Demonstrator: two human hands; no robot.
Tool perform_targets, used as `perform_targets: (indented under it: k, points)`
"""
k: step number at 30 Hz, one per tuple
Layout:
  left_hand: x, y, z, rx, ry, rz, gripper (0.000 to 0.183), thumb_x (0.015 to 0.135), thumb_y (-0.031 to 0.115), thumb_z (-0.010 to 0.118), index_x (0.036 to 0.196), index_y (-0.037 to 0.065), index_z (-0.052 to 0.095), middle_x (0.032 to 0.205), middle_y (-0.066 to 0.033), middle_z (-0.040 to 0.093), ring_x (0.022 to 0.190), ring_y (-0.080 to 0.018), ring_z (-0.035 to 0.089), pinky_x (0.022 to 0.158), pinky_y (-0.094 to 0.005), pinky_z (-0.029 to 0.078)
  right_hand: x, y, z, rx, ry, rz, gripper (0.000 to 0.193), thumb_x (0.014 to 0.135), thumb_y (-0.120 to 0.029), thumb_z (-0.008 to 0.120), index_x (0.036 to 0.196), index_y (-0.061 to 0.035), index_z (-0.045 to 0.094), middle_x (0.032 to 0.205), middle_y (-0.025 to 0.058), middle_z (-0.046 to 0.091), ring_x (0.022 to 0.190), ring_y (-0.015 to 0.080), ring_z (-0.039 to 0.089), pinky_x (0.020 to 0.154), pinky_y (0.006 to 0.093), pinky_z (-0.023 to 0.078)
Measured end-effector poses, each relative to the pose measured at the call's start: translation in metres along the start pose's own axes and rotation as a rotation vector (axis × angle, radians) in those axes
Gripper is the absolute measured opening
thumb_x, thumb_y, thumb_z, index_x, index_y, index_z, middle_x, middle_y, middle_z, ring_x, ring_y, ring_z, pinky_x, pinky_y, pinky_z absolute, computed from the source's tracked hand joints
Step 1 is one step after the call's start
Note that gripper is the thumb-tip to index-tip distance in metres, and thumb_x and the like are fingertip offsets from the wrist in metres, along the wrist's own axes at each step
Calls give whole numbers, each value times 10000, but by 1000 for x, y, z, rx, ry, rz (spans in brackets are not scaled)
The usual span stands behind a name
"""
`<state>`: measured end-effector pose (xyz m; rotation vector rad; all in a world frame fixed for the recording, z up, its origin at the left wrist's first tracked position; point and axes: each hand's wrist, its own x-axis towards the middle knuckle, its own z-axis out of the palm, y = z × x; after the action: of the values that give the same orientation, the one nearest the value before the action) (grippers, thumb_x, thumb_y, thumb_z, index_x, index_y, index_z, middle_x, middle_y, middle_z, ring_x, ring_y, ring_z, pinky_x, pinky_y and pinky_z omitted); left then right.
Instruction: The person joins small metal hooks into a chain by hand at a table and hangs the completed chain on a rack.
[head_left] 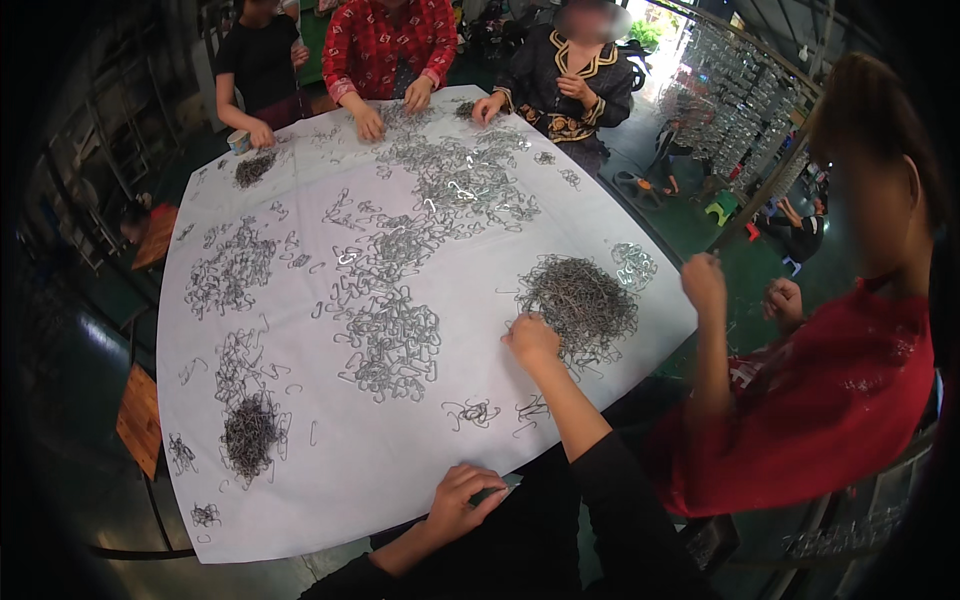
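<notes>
My right hand reaches over the white-covered table and touches the left edge of a dense, dark heap of S-shaped metal hooks. Its fingers are drawn together, and whatever lies between them is hidden. At the table's near edge rests my left hand, fingers curled in toward the thumb. A thin glint shows by its fingertips, too small to name. Between my hands lie a small tangled cluster of hooks and another few hooks.
Loose hooks spread over the table's middle, with a dark pile at left. A person in red sits close on my right. Several people work along the far edge, one in a red patterned shirt. Hanging metal pieces stand beyond.
</notes>
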<state>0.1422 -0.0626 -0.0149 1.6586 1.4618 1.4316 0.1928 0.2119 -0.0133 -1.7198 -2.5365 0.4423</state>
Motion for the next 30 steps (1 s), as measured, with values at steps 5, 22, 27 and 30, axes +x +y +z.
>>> perform_targets:
  k: [5,22,27,30]
  points:
    - [-1,5,2,-9,-7,9,149,726,74,720,853,76,643,865,-45,649,784,-199,596,732,-304,434,-4,-4,3,-69,-110,-118,241,842,-184,568,1015,-16,585,1109,156,544,936,324,618,760,435,496]
    - [-3,-1,7,1,39,74,116,726,26,709,813,60,642,818,-40,640,757,-187,596,711,-295,435,16,26,-33,267,-55,-163,104,775,-211,631,825,-151,699,845,83,677,804,256,648,742,369,504]
    - [-3,-2,7,16,52,78,125,720,28,715,817,58,641,832,-41,640,760,-188,592,711,-294,431,14,11,-31,93,-98,-64,188,791,-244,642,885,-88,689,910,100,678,859,272,650,766,379,508]
    - [0,-2,7,-28,56,52,126,717,24,717,813,55,642,825,-48,637,761,-201,593,705,-302,441,24,12,-7,-94,-64,-27,225,795,-259,635,893,-62,682,904,118,671,861,288,647,763,388,510]
